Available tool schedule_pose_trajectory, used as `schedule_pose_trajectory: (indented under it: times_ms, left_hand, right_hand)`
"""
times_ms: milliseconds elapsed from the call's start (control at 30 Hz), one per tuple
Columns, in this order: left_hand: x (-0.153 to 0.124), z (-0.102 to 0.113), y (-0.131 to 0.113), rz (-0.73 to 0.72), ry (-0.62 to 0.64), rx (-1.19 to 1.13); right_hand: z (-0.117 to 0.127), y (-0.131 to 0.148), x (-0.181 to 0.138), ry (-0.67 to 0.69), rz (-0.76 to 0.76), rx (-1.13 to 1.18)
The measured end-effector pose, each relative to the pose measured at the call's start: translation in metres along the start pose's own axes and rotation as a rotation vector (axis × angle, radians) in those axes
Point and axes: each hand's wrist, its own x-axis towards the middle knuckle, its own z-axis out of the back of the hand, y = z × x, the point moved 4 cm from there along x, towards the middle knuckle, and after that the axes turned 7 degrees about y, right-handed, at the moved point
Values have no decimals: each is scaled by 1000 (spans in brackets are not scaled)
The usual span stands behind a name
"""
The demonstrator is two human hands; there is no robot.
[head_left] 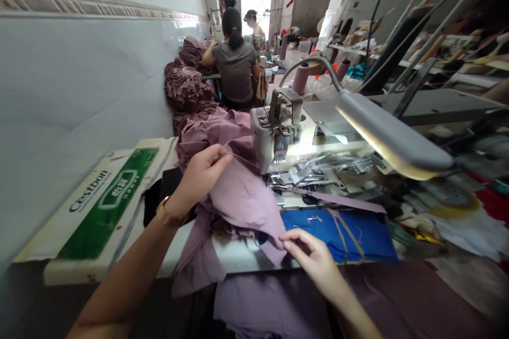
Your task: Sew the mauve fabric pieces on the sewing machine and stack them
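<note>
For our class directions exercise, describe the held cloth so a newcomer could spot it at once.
Find the sewing machine beside the glowing lamp. Just left of its head, in front of the heaped fabric, is the mauve cloth. Unlike that heap, it is pinched by the left hand above and the right hand below.

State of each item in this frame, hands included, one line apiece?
Left hand: closed in a pinch on the mauve cloth
Right hand: pinching the cloth's lower corner
Mauve cloth: held between both hands, partly creased
Lamp: lit, on a bent neck
Sewing machine: running or stopped, cannot tell
Mauve strip: extended lengthwise
Blue cloth: spread out, wrinkled
Thread cone: upright
Cestbon sheet: lying flat
</note>
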Motion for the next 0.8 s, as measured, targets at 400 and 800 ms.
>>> schedule_pose_trajectory:
  times_ms: [400,800]
  left_hand:
    - [29,0,-6,-252,-208,678]
    - [-60,-105,-3,-381,297,565]
  right_hand:
    - [-1,30,42,-117,55,-79]
    - [0,45,47,-206,270,-399]
